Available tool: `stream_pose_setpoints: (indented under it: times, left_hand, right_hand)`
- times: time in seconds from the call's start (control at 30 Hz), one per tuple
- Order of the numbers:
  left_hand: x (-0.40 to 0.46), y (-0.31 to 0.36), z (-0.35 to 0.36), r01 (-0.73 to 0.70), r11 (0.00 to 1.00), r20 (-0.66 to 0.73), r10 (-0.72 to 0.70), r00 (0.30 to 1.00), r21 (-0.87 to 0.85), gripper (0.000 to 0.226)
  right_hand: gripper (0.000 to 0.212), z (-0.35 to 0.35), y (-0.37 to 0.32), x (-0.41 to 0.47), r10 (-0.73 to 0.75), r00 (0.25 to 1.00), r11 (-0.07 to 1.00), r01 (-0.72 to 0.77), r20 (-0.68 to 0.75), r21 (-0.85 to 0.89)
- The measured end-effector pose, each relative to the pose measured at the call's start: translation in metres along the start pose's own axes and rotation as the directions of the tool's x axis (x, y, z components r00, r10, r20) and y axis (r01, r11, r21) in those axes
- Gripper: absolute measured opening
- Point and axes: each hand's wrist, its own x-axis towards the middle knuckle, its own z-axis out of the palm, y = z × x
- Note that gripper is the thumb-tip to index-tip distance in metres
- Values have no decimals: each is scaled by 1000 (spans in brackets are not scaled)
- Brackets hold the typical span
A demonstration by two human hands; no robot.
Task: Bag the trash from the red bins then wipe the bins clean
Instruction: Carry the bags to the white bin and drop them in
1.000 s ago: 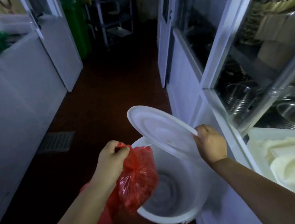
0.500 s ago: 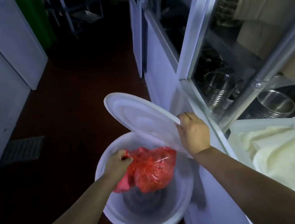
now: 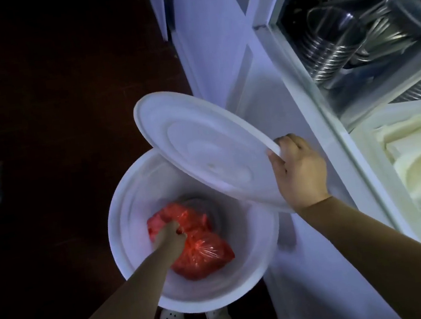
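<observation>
Gripping red bag [image 3: 201, 252] inside bucket [image 3: 128, 198]: left hand [image 3: 170, 236].

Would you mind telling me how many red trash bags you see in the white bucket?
1 that I can separate: the red bag lies inside the white bucket, gripped by the left hand. Another may be bunched underneath.
</observation>
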Motion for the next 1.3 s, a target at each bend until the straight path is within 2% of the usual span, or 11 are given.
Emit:
stream_pose_setpoints:
  times: [0.1, 0.27, 0.4, 0.57, 0.63, 0.77, 0.87, 1.03, 1.13, 1.27, 1.3]
  left_hand:
    - [6, -14, 6, 23, 1000, 26, -23, 999, 16, 7]
    - [6, -18, -10, -39, 999, 82, 38, 996, 13, 24]
    - [-22, -3, -49, -205, 979, 17, 205, 979, -3, 23]
    - [-77, 23, -114, -421, 907, -172, 413, 894, -6, 15]
    - [-98, 32, -144, -481, 875, -279, 475, 835, 50, 11]
    - [-124, 37, -192, -602, 759, -547, 622, 560, 246, 21]
    - [-124, 28, -199, -614, 645, -399, 764, 507, 455, 36]
    - [-119, -5, -167, -686, 565, 31, 761, 647, 459, 42]
    - [-123, -26, -149, -716, 546, 118, 754, 646, 434, 38]
    - [-128, -50, -121, -708, 475, 249, 709, 660, 523, 40]
    - [-129, -56, -113, -702, 482, 265, 692, 672, 524, 42]
  right_hand:
    - [22, 5, -3, -6, -16, 1000, 1000, 16, 18, -17]
    - [23, 6, -17, -8, -43, 998, 999, 44, 35, -14]
    - [6, -1, -35, -12, -89, 993, 995, 92, 75, -32]
    - [9, -11, -65, -14, -113, 979, 992, 122, 169, -41]
    - [21, -14, -78, -15, -122, 969, 988, 139, 215, -63]
    - [26, -18, -100, -24, -189, 944, 974, 216, 271, -73]
    - [5, -14, -112, -40, -270, 921, 954, 296, 280, -53]
    - [7, -8, -130, -76, -347, 879, 924, 381, 327, -44]
    - [21, -7, -136, -101, -373, 862, 916, 400, 344, -9]
    - [9, -9, -138, -138, -389, 803, 915, 395, 452, 84]
    - [20, -9, -137, -147, -383, 778, 918, 382, 498, 110]
